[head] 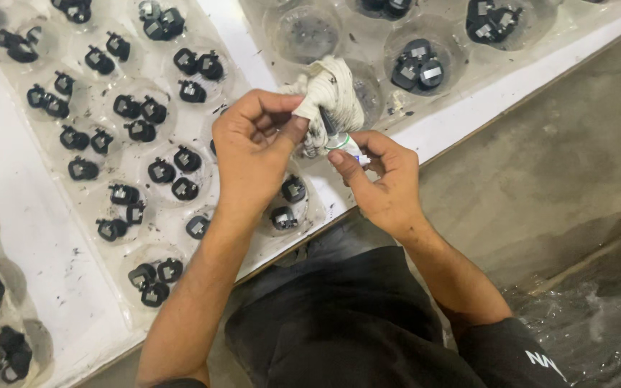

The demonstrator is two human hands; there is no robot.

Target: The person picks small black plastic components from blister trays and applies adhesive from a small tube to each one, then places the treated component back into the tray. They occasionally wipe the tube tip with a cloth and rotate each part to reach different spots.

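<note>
Above the table's point(52, 237) front edge, the left hand point(253, 154) pinches a dirty cloth point(332, 93) around a small part point(343, 144), which the right hand's point(382, 179) grip holds from below.

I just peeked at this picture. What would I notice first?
Right in the middle, the left hand and right hand press a dirty white rag around a small part. To the left, a clear plastic tray on the white table holds many little black parts, a few in each round pocket.

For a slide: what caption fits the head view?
Both hands wipe a small part with a stained rag over trays of black plugs.
</note>
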